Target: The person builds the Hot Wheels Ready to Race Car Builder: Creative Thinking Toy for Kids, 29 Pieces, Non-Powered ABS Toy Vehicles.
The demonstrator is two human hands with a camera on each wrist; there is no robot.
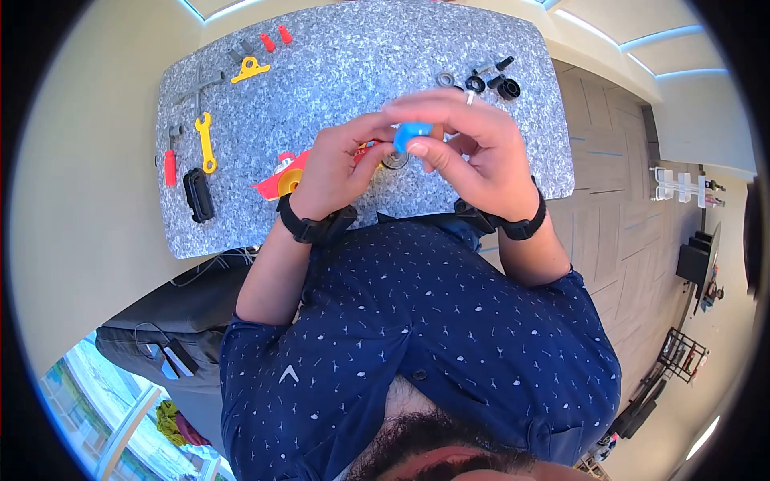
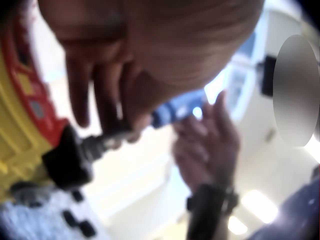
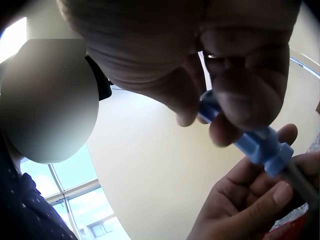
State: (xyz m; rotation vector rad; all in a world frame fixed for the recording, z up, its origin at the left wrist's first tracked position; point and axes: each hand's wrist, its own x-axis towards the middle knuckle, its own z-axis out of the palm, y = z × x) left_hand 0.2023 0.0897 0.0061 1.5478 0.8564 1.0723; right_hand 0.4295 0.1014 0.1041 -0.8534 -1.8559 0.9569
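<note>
A blue-handled screwdriver (image 1: 411,135) is between the two hands over the table's near side. My right hand (image 1: 484,152) grips its handle (image 3: 260,148) with thumb and curled fingers. My left hand (image 1: 330,167) pinches the grey shaft (image 3: 301,185) just below the handle. Partly hidden behind the left hand is a red and yellow toy (image 1: 277,184). In the blurred left wrist view, the shaft leads toward a black wheel-like part (image 2: 70,161) beside the toy's yellow side (image 2: 17,115).
On the speckled table (image 1: 321,80) lie a yellow wrench (image 1: 206,143), a yellow bracket (image 1: 250,70), small red pieces (image 1: 268,42), a red-handled tool (image 1: 170,167) and a black part (image 1: 197,195). Several black wheel-like parts (image 1: 507,86) lie at the far right.
</note>
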